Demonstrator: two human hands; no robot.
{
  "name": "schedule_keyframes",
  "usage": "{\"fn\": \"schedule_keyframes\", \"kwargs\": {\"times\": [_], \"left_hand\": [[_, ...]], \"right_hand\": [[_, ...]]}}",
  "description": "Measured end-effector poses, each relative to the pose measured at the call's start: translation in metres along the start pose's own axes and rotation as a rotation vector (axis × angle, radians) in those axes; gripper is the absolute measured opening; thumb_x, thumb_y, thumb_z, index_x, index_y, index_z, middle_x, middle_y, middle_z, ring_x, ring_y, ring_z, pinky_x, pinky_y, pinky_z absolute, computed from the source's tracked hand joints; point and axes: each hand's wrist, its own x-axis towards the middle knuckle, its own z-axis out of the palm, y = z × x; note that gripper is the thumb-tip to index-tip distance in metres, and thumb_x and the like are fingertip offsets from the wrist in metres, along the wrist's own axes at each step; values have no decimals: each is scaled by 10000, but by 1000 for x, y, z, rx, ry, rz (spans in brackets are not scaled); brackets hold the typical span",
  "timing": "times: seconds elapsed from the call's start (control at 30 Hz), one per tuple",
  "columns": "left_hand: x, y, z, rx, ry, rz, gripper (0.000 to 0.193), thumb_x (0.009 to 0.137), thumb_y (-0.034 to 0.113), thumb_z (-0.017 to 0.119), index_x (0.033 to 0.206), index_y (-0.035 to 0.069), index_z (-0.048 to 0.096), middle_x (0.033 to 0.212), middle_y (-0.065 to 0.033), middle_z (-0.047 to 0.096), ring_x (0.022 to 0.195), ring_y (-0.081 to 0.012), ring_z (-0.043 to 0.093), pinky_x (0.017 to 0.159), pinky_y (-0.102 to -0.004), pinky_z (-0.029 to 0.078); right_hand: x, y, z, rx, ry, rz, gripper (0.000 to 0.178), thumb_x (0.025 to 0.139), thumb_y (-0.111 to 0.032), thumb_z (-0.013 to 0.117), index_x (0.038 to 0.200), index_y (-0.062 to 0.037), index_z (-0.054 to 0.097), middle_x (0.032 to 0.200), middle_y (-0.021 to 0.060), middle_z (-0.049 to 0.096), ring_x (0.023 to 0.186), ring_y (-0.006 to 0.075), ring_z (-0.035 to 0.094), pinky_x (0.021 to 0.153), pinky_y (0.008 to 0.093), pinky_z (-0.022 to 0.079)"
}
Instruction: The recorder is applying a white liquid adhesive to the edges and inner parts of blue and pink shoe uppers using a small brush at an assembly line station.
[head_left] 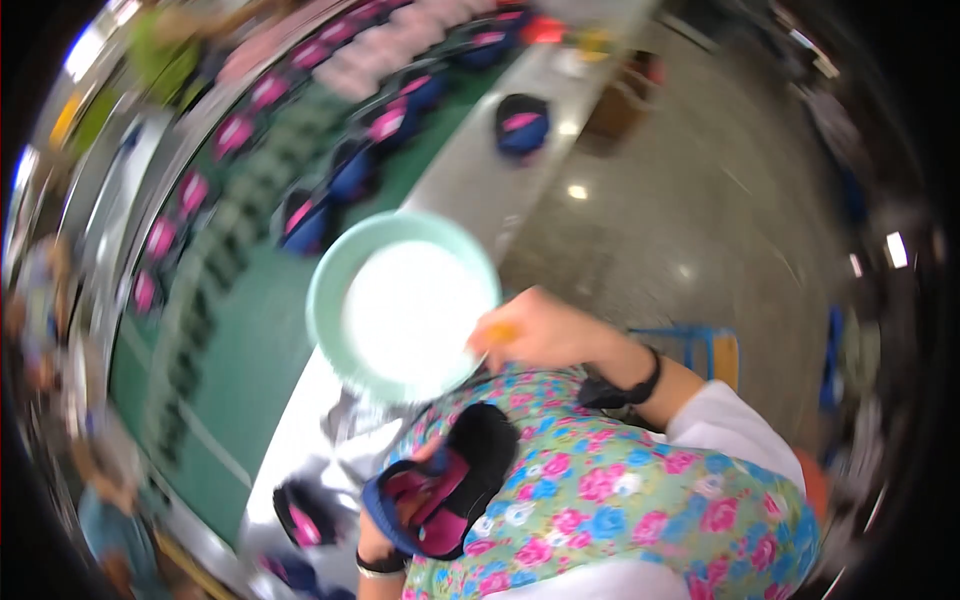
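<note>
A light green basin (330,280) with a white filling stands at the edge of the worktable. At its right rim my right hand (545,328) is closed around a small yellow handle (503,332); the other end of that tool cannot be made out against the white. Low in front of me my left hand (376,540) grips a sandal (482,440) with a black sole, blue upper and pink lining. Some fingers show through the sandal's opening; the rest of the hand is hidden behind it. A floral apron (640,480) lies just beside the sandal.
A green conveyor belt (215,400) to the left carries rows of blue, black and pink shoes (350,170). One shoe (522,125) sits on the metal ledge ahead, another (305,515) near my left hand. A blue-framed stool (700,345) stands right; people work across the belt.
</note>
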Motion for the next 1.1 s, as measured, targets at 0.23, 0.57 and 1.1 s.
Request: {"fn": "schedule_keyframes", "kwargs": {"times": [0.23,0.57,1.1], "left_hand": [[-10,20,56,-252,-125,33,493,777,19,616,1254,-70,533,1089,-139,649,961,-177,619,837,-264,466],[-21,-64,29,299,685,264,240,817,-31,634,1044,44,615,934,-20,654,872,-140,630,744,-288,509],[93,-48,-1,-616,333,220,645,870,47,617,1423,147,301,1361,-42,464,1229,-201,470,1043,-368,378]], "right_hand": [[89,46,-36,-193,202,-264,379,927,-366,560,889,-9,684,802,113,655,712,184,600,659,296,462],[139,115,-7,-465,163,-262,200,732,-210,739,829,-36,717,770,170,678,712,307,660,701,356,521],[107,7,-14,186,-114,-385,161,782,-100,734,933,-46,723,921,99,714,855,186,678,795,234,502]]}}
